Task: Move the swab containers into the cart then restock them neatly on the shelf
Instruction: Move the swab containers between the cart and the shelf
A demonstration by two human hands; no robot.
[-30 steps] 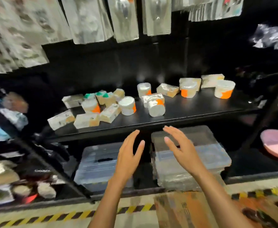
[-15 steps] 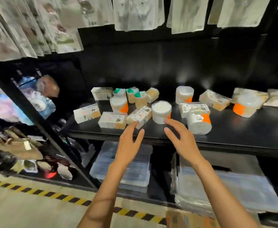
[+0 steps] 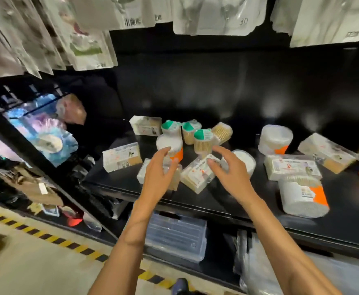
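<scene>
Several swab containers lie scattered on a black shelf [image 3: 227, 206]: flat clear boxes, green-lidded tubs [image 3: 203, 141] and round tubs with orange labels [image 3: 303, 199]. My left hand [image 3: 160, 174] hovers open over a flat box [image 3: 141, 173] and in front of a round orange-labelled tub [image 3: 170, 145]. My right hand [image 3: 230, 170] is open, its fingertips at the tilted flat box [image 3: 196, 175], with a round white tub [image 3: 245, 161] just behind it. Neither hand holds anything.
Packets hang from hooks above the shelf [image 3: 219, 15]. Clear plastic bins [image 3: 177, 237] sit on the lower shelf. A side shelf on the left holds bagged goods [image 3: 44, 135]. Yellow-black tape [image 3: 46, 237] marks the floor edge. No cart is in view.
Both hands have moved forward and up from below the shelf edge to over the containers at its left part. The view has shifted left and closer.
</scene>
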